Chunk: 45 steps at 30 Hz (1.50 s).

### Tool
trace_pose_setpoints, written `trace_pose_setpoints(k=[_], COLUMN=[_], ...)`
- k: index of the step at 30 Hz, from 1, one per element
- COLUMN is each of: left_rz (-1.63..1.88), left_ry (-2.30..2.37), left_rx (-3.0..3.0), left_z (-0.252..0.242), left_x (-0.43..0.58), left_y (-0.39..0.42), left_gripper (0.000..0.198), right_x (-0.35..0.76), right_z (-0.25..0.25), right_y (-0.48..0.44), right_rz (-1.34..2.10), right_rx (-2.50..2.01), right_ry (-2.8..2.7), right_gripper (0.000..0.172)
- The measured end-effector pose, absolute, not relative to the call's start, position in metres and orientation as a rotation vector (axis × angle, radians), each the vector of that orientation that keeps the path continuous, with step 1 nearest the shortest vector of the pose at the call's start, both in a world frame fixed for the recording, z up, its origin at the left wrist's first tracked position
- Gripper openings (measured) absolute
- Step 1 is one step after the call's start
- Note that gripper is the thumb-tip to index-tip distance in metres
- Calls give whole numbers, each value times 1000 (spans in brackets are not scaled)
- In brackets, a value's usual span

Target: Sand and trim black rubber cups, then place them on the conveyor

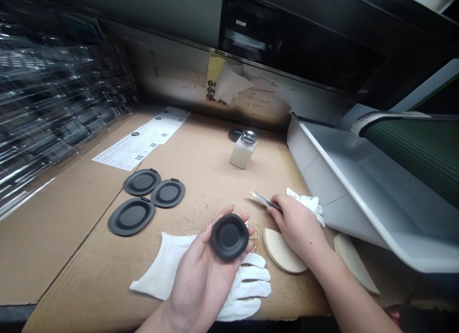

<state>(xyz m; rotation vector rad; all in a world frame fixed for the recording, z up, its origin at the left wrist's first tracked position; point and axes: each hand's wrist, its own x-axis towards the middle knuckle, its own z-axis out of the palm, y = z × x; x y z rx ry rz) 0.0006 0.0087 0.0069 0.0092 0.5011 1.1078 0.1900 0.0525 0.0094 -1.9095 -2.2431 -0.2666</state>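
Note:
In my left hand (202, 285), palm up with the fingers curled round its edge, rests a small black rounded-square piece (229, 237) with a shallow hollow. My right hand (297, 225) is closed on a thin tool with a pale, flat tip (263, 199); its exact kind is unclear. That tip points left, above the cardboard. Beneath my left hand lies a white glove (251, 287), and another crumpled white glove (311, 204) is behind my right wrist. A pale half-round pad (281, 252) sits under my right hand.
Three black oval pieces (131, 217) lie on the cardboard (204, 156) at left. Behind stands a white bottle with a metal top (244, 151), a black piece (234, 134) beside it. Label sheets (143, 139), stacked clear trays (53, 89), a grey bin (358, 194) and another pad (353, 263) surround them.

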Motion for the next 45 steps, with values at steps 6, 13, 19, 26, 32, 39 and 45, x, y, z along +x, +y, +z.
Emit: trace_pose_setpoints(k=[6,13,19,26,32,39,45], left_rz=[1179,1157,1162,1175,1174,1151,1149], left_ry=[438,425,398,417,415,409,414], left_rx=[-85,-136,-124,-108,-98,-116,-127], left_z=[7,5,3,3,3,6,6], left_x=[0,-1,-2,-2,-1,-1,-1], left_y=[9,10,9,8,10,9,8], left_gripper=[21,20,20,19,19,18,19], right_x=[164,123,119,123,123,127,127], right_z=[28,4,-3,-2,-3,-1,1], right_y=[10,-19,-18,-16,-16,-17,-16], right_rz=[-393,-56,-5,-83,-78,-14,-6], right_rx=[-1430,-1512,-1547,-1476,-1465,-1452,-1442], right_ry=[-2117,-2158,-2123,-2187,-2192,-2209,-2220], right_gripper=[22,36,35,35,37,37,37])
